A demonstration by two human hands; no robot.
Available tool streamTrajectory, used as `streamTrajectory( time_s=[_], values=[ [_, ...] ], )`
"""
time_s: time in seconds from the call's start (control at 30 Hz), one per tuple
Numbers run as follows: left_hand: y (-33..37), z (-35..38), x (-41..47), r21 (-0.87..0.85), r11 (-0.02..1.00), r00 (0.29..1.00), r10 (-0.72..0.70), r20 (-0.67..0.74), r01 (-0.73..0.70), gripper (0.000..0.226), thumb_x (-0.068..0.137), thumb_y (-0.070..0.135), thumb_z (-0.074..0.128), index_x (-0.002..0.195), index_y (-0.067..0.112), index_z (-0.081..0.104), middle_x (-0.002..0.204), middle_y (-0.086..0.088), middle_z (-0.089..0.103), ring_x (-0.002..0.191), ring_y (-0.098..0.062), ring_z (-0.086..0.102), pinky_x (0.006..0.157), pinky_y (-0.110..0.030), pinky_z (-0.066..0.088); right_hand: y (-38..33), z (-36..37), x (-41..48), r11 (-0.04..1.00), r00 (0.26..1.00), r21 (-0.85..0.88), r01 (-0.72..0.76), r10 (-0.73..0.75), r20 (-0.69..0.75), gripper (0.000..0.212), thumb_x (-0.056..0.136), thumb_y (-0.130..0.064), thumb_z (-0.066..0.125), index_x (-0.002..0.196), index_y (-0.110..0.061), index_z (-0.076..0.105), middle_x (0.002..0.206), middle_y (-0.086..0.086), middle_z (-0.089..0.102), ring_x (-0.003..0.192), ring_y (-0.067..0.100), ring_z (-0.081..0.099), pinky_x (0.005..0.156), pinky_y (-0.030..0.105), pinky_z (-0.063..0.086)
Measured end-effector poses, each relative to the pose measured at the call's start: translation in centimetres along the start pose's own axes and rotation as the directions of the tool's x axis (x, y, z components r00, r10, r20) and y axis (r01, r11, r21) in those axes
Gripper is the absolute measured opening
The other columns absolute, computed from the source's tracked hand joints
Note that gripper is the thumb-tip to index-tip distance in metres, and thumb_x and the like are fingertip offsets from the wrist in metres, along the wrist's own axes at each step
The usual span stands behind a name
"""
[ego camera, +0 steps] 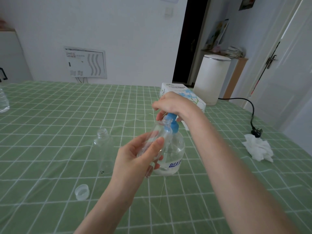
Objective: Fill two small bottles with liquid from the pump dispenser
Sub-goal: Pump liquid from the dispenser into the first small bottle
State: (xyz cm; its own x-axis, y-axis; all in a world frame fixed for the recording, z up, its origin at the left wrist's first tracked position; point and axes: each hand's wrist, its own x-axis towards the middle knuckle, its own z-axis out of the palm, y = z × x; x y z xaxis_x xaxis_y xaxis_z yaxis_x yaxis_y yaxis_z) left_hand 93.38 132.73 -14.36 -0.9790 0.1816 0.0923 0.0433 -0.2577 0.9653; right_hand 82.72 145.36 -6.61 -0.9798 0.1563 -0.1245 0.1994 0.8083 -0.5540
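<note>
left hand (140, 157) grips small bottle (156, 135), tilted, mouth at spout of pump dispenser (173, 152) on desk (50, 115). right hand (170, 104) curls over its top. advise: keep mouth under spout, press slowly.

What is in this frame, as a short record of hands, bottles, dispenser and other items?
left hand: grips the held bottle, tilted, open neck at the blue nozzle
right hand: curled over the pump head
pump dispenser: upright on the tablecloth, partly full of clear liquid
second bottle: upright, uncapped, looks empty, left of the dispenser
cap: lying on the cloth, nearer the camera
other: tissue box behind the hands; crumpled tissue at right
</note>
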Motion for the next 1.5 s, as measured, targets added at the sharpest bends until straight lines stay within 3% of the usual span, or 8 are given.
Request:
streamTrajectory(
  time_s=[0.17,0.3,0.57,0.67,0.77,0.97,1.1,1.5],
  values=[
    [0.0,0.0,-0.1,0.002,1.000,1.000,-0.005,0.001,0.005,0.047,0.053,0.048,0.068,0.093,0.024,0.073,0.066,-0.004,0.070,0.048,-0.007,0.059,0.040,-0.013,0.040,0.2,0.1,-0.1,1.000,1.000,0.007,-0.006,0.006,0.007,0.031,0.089,-0.020,0.051,0.114,-0.007,0.063,0.104,0.006,0.075,0.069,0.018,0.052,0.055,0.022,0.035],
    [-0.2,-0.1,-0.2,0.021,0.999,1.000,-0.026,0.005,0.026,0.043,0.057,0.047,0.067,0.094,0.025,0.073,0.063,-0.004,0.069,0.048,-0.007,0.058,0.039,-0.014,0.039,0.7,1.0,0.2,1.000,1.000,0.020,-0.016,0.016,0.017,0.035,0.089,-0.018,0.052,0.120,-0.004,0.060,0.115,0.014,0.070,0.076,0.020,0.051,0.068,0.028,0.039],
    [-0.2,-0.1,-0.2,0.021,1.000,1.000,-0.023,0.001,0.023,0.039,0.053,0.049,0.068,0.088,0.031,0.074,0.063,-0.003,0.070,0.047,-0.008,0.058,0.039,-0.015,0.040,1.0,1.1,0.3,0.999,1.000,0.045,0.010,-0.009,-0.009,0.033,0.089,-0.019,0.051,0.117,-0.004,0.062,0.109,0.013,0.072,0.078,0.020,0.054,0.070,0.028,0.041],
    [0.0,-0.1,-0.2,0.021,1.000,1.000,-0.010,0.003,0.009,0.044,0.054,0.048,0.067,0.093,0.027,0.073,0.063,-0.004,0.070,0.046,-0.007,0.057,0.039,-0.015,0.039,0.6,0.5,0.2,0.998,0.998,0.058,0.040,-0.036,-0.054,0.024,0.089,-0.019,0.050,0.101,-0.003,0.063,0.102,0.012,0.075,0.076,0.021,0.057,0.070,0.027,0.045],
    [0.1,-0.1,-0.1,0.032,0.999,1.000,0.001,0.001,-0.001,0.045,0.054,0.049,0.067,0.094,0.028,0.073,0.067,-0.004,0.071,0.048,-0.007,0.059,0.040,-0.014,0.040,0.2,0.0,0.0,0.998,0.995,0.015,0.063,-0.061,-0.072,0.011,0.088,-0.017,0.048,0.089,-0.010,0.056,0.100,0.014,0.074,0.078,0.021,0.057,0.079,0.030,0.049],
    [0.0,0.0,-0.1,0.024,1.000,1.000,0.000,-0.002,0.000,0.043,0.053,0.049,0.067,0.091,0.029,0.074,0.066,-0.002,0.072,0.049,-0.005,0.060,0.040,-0.013,0.040,0.1,0.1,0.0,1.000,1.000,-0.012,0.019,-0.019,-0.012,0.029,0.091,-0.018,0.049,0.114,-0.006,0.061,0.103,0.008,0.074,0.063,0.016,0.050,0.054,0.021,0.036],
    [0.0,0.0,-0.1,0.027,1.000,1.000,-0.008,-0.007,0.008,0.043,0.056,0.045,0.067,0.094,0.026,0.074,0.066,-0.004,0.071,0.048,-0.007,0.058,0.039,-0.014,0.039,0.5,0.6,0.2,1.000,1.000,0.015,0.013,-0.013,-0.001,0.030,0.090,-0.016,0.050,0.116,-0.005,0.061,0.110,0.012,0.072,0.078,0.021,0.055,0.075,0.029,0.048],
    [0.0,0.0,-0.3,0.038,0.999,1.000,-0.022,-0.005,0.022,0.042,0.057,0.046,0.066,0.094,0.028,0.073,0.067,-0.008,0.070,0.047,-0.008,0.058,0.039,-0.015,0.039,0.6,0.7,-0.1,0.997,0.998,0.055,0.049,-0.047,-0.039,0.032,0.089,-0.016,0.051,0.115,-0.002,0.064,0.107,0.014,0.073,0.077,0.019,0.057,0.068,0.027,0.043]
  ],
)
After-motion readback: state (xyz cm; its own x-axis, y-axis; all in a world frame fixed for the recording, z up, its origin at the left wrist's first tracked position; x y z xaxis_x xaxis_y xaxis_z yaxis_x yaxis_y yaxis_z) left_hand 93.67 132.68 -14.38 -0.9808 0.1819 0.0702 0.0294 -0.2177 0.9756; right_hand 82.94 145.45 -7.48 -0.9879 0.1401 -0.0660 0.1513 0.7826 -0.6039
